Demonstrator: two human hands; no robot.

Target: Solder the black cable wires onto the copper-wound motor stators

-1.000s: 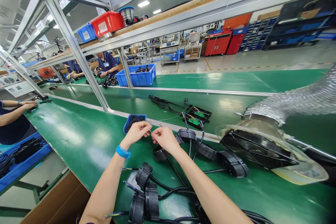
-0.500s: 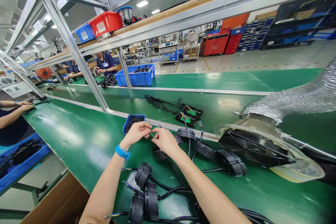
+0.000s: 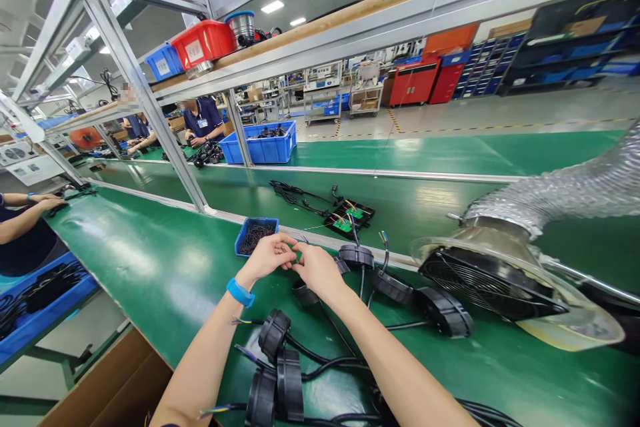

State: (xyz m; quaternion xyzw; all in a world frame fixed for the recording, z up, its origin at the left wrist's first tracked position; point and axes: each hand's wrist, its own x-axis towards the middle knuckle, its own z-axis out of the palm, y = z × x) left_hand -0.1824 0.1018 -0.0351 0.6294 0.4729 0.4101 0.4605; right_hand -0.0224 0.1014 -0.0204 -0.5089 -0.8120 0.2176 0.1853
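Observation:
My left hand (image 3: 270, 255) and my right hand (image 3: 319, 269) meet fingertip to fingertip above the green bench, both pinched closed. Whatever sits between the fingers is too small and hidden to make out. Wire ends poke up just behind them. Under my right hand a black round cap (image 3: 304, 293) with a cable is partly covered. Beyond my left hand stands a small blue bin (image 3: 241, 241) of small black parts. To the right lie more black round caps (image 3: 356, 255) on cables, with bare wire ends. Several similar caps (image 3: 289, 383) rest nearer to me.
A fume hood (image 3: 500, 280) with a silver duct (image 3: 575, 193) occupies the right side. Past the metal rail, black trays with green circuit boards (image 3: 345, 221) and cables lie on the green belt. A metal post (image 3: 150, 107) rises at left. Co-workers' hands (image 3: 47, 203) are farther left.
My fingertips have come closer together, and my left hand has shifted slightly right. The trays with circuit boards have slid a little left along the belt.

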